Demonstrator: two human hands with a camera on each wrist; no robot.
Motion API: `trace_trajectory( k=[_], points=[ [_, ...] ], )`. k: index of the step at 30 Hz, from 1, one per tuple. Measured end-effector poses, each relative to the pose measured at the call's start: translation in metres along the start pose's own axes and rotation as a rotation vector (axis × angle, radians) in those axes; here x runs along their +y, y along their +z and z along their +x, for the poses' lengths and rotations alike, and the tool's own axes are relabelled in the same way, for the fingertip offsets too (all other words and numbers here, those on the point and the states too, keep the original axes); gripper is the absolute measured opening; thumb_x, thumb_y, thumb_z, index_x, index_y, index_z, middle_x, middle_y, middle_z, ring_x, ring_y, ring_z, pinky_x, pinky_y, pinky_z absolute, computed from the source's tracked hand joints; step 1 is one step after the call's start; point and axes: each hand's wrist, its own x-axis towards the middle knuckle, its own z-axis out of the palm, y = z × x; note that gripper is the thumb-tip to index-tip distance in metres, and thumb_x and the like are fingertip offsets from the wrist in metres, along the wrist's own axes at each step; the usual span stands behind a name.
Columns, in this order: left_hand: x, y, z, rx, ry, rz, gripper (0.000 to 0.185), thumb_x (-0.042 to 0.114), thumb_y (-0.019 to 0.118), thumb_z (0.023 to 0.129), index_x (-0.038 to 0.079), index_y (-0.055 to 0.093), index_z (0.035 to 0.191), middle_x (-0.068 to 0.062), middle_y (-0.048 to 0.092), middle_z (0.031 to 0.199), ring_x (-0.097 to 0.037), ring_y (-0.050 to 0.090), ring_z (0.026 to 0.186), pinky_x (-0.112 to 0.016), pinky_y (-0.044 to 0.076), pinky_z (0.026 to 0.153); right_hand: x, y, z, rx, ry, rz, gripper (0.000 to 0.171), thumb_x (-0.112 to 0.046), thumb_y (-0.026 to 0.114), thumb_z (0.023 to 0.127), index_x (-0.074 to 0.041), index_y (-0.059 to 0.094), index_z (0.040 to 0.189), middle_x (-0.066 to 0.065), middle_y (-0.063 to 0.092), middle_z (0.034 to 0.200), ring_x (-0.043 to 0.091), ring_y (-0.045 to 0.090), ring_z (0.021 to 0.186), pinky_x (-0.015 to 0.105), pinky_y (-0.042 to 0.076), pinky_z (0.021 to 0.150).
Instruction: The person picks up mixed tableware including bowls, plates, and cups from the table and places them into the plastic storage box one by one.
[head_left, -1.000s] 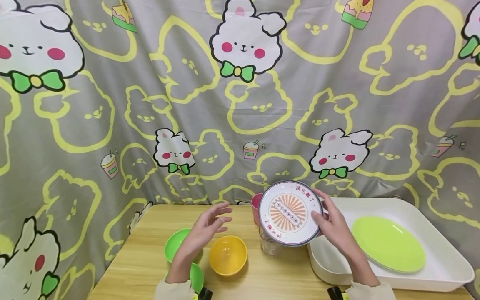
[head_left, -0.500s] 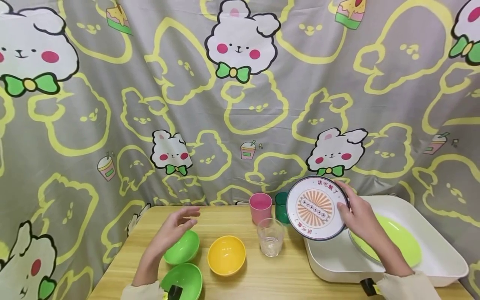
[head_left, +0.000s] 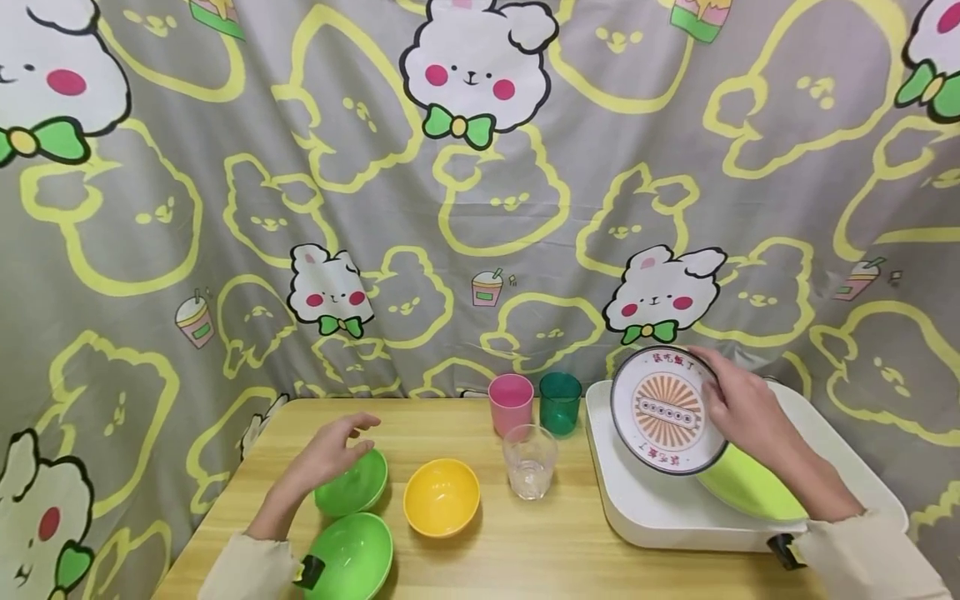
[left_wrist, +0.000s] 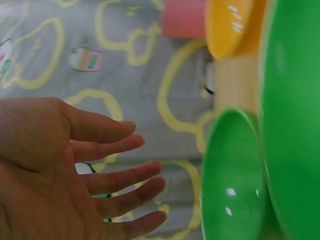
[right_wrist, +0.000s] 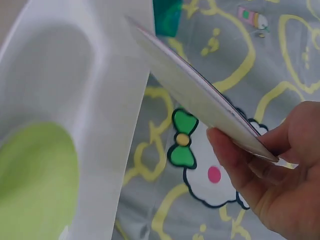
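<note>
A white plate (head_left: 667,410) with a dark rim, an orange sunburst and red characters is pinched at its right edge by my right hand (head_left: 757,417). It is held tilted above the left part of a white basin (head_left: 626,521). The right wrist view shows the plate (right_wrist: 200,90) nearly edge-on, thumb on one face and fingers on the other. A lime-green plate (head_left: 750,487) lies in the basin, partly hidden by the held plate and my forearm. My left hand (head_left: 333,450) hovers over the farther green bowl (head_left: 360,487), fingers loosely extended and holding nothing (left_wrist: 115,175).
A second green bowl (head_left: 351,558) sits nearer me, with a yellow bowl (head_left: 441,498) to its right. A clear glass (head_left: 530,467), a pink cup (head_left: 511,404) and a teal cup (head_left: 560,404) stand left of the basin. A patterned curtain (head_left: 420,208) hangs behind the table.
My right hand has carried the white plate rightward from above the cups to over the basin. My left hand has drawn back to the left, away from the yellow bowl.
</note>
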Motion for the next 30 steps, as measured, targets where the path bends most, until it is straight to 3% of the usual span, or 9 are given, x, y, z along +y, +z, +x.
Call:
trace_trajectory(
  k=[4,6,10,13,17,22,25,30],
  points=[
    [-0.009,-0.005,0.001,-0.024,0.005,0.072,0.032,-0.001,0.066,0.096,-0.007,0.062,0.128,-0.029,0.061,0.127,-0.052,0.056,0.117,-0.062,0.052,0.093,0.011,-0.009,-0.003,0.002,0.002,-0.064,0.046,0.013,0.057,0.090,0.006,0.054,0.136,0.036,0.062,0.118,0.048,0.065,0.093,0.060,0.052,0.066],
    [-0.015,-0.007,0.000,-0.028,0.003,0.091,0.033,-0.001,0.067,0.095,-0.009,0.061,0.127,-0.031,0.061,0.126,-0.053,0.056,0.117,-0.063,0.052,0.092,0.018,-0.012,-0.004,-0.004,0.013,-0.080,0.044,0.011,0.056,0.091,0.006,0.055,0.135,0.034,0.064,0.109,0.040,0.063,0.076,0.050,0.050,0.057],
    [-0.030,-0.009,-0.004,-0.044,-0.023,0.091,0.034,0.001,0.067,0.096,-0.011,0.059,0.126,-0.035,0.061,0.124,-0.055,0.057,0.116,-0.062,0.053,0.089,0.032,-0.018,-0.007,-0.022,0.025,-0.099,0.040,0.007,0.055,0.093,0.003,0.057,0.134,0.022,0.065,0.085,0.020,0.046,0.056,0.031,0.033,0.048],
    [-0.041,-0.011,-0.005,-0.076,-0.051,0.065,0.035,0.005,0.066,0.098,-0.010,0.058,0.128,-0.036,0.062,0.119,-0.054,0.060,0.110,-0.060,0.055,0.084,0.043,-0.021,-0.010,-0.047,0.037,-0.105,0.039,0.006,0.055,0.095,0.004,0.056,0.134,0.018,0.063,0.078,0.017,0.042,0.057,0.029,0.030,0.049],
    [-0.051,-0.012,-0.007,-0.133,-0.086,0.003,0.039,0.007,0.063,0.099,-0.008,0.053,0.134,-0.038,0.061,0.113,-0.049,0.064,0.100,-0.052,0.058,0.072,0.058,-0.022,-0.015,-0.070,0.056,-0.114,0.039,0.005,0.056,0.096,0.005,0.054,0.135,0.024,0.065,0.085,0.020,0.045,0.059,0.030,0.032,0.051],
    [-0.058,-0.013,-0.011,-0.210,-0.115,-0.080,0.044,0.006,0.056,0.104,-0.006,0.040,0.143,-0.046,0.052,0.124,-0.054,0.062,0.103,-0.046,0.059,0.062,0.078,-0.024,-0.021,-0.080,0.052,-0.115,0.039,0.003,0.059,0.098,0.004,0.054,0.136,0.021,0.064,0.081,0.018,0.044,0.057,0.030,0.030,0.052],
    [-0.061,-0.012,-0.012,-0.230,-0.147,-0.117,0.041,0.004,0.053,0.105,-0.004,0.042,0.143,-0.044,0.051,0.124,-0.054,0.062,0.102,-0.049,0.061,0.061,0.089,-0.026,-0.024,-0.092,0.064,-0.111,0.037,0.003,0.059,0.098,0.004,0.056,0.135,0.017,0.062,0.077,0.018,0.044,0.058,0.031,0.030,0.053],
    [-0.061,-0.011,-0.013,-0.242,-0.170,-0.174,0.034,-0.001,0.048,0.104,-0.003,0.047,0.138,-0.036,0.053,0.118,-0.047,0.061,0.101,-0.052,0.060,0.065,0.103,-0.028,-0.030,-0.155,0.150,-0.097,0.035,0.002,0.058,0.099,0.009,0.054,0.133,0.035,0.065,0.100,0.034,0.060,0.073,0.038,0.040,0.057]
  ],
)
